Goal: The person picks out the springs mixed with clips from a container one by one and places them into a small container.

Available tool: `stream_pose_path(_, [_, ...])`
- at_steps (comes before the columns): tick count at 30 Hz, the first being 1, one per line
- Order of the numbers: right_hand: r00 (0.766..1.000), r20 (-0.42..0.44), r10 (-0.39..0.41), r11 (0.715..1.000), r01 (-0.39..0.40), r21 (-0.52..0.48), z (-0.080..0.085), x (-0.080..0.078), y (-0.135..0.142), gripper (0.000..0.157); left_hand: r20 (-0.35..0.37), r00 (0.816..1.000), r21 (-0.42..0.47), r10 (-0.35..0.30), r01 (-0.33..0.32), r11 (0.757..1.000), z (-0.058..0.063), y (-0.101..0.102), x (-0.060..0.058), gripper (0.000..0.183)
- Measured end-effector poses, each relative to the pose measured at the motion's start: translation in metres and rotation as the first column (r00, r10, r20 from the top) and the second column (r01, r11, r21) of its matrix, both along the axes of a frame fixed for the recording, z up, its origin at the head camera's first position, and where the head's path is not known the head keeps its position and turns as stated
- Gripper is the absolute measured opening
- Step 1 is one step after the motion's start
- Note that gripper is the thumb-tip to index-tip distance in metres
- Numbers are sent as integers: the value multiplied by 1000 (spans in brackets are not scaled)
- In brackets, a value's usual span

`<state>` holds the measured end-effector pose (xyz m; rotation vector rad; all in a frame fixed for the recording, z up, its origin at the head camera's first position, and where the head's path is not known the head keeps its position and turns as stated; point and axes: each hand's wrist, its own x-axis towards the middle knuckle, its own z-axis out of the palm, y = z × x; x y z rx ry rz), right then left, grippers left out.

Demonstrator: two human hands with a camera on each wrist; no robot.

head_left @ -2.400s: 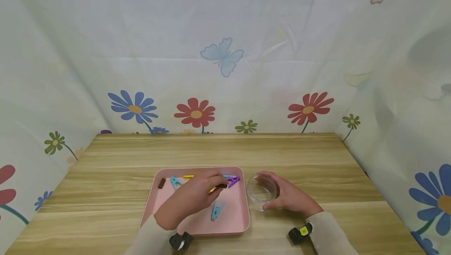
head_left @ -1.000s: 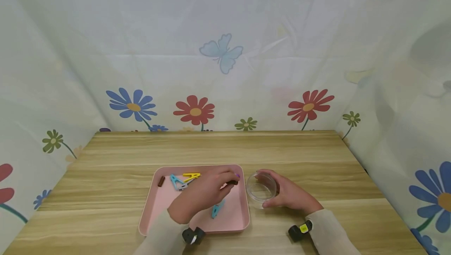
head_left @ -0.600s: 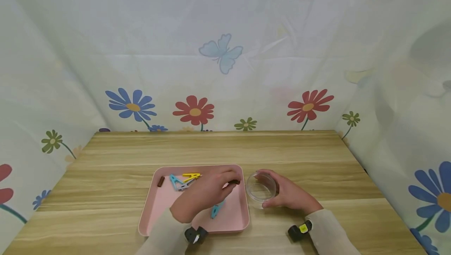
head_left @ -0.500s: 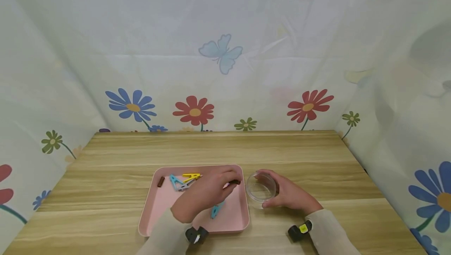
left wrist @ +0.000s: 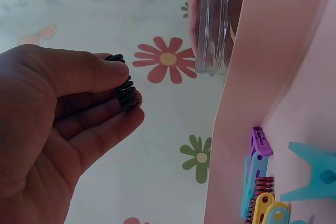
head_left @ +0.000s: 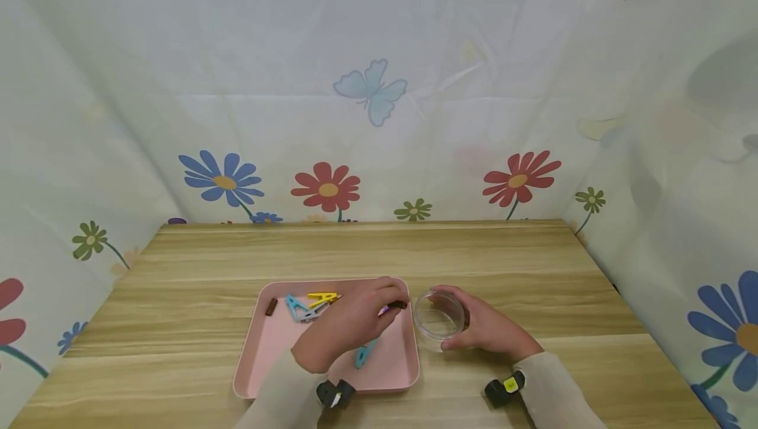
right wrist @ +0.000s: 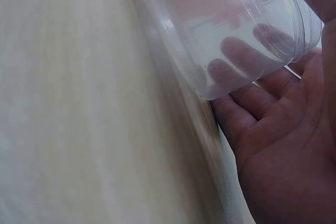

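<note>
My left hand (head_left: 352, 316) pinches a small dark brown spiral coil (left wrist: 126, 93) between thumb and fingers, above the right part of the pink tray (head_left: 251, 366). The coil's ridged loops show plainly in the left wrist view. Just right of the tray, my right hand (head_left: 491, 329) grips a clear, lidless jar (right wrist: 231, 40) from its right side, with thumb and fingers round the wall. The jar stands upright on the table, and its mouth is a short way from the coil. Inside the tray, another brown coil (head_left: 272, 306) lies by the left wall.
Clothespins lie in the tray: light blue ones (head_left: 365, 353), a yellow one (head_left: 322, 297), a grey one (head_left: 314, 312) and a purple one (left wrist: 260, 142). A reddish-brown coil (left wrist: 264, 184) lies among them. The wood-grain table (head_left: 503, 258) ends at a flowered cloth (head_left: 379, 152).
My left hand has moved right, from over the middle of the tray toward its right wall, with the coil pinched throughout. My right hand and the jar stay in place.
</note>
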<state>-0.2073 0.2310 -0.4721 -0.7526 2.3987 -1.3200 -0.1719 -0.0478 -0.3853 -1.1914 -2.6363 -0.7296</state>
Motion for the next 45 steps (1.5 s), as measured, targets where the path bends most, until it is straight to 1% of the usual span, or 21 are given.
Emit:
stream_pose_path(6, [1000,-20,-2,1000,2,1,1,1,0,89,10,1000,-29,9,-9,1000,0,4,-1,15])
stream_pose_path(11, [1000,-17,-2,1000,2,0,1,1,0,89,-1,1000,-20,9,-9,1000,-1,8,-1,15])
stream_pose_path(16, [1000,-8,-5,1000,5,8,0,0,1,89,-2,1000,-4,-3,3,1000,0,10,-1,15])
stream_pose_path(21, [1000,8,0,1000,0,2,-1,-1,0,89,8,1000,-8,-5,5,1000,0,12,-3,16])
stream_pose_path(26, [1000,10,1,1000,-1,5,-1,-1,1,90,-4,1000,7,-22,22,1000,-3,14,-4,15])
stream_pose_path(33, [1000,4,11,1000,-11,-10,0,-1,1,91,-16,999,7,-37,37,999,-4,18,-5,14])
stream_pose_path(41, [1000,5,-6,1000,6,10,0,1,1,91,-34,998,27,-57,58,998,-6,23,-7,12])
stream_pose_path(45, [1000,7,-12,1000,12,8,1,1,1,89,-20,998,23,-58,58,998,-6,26,-7,12])
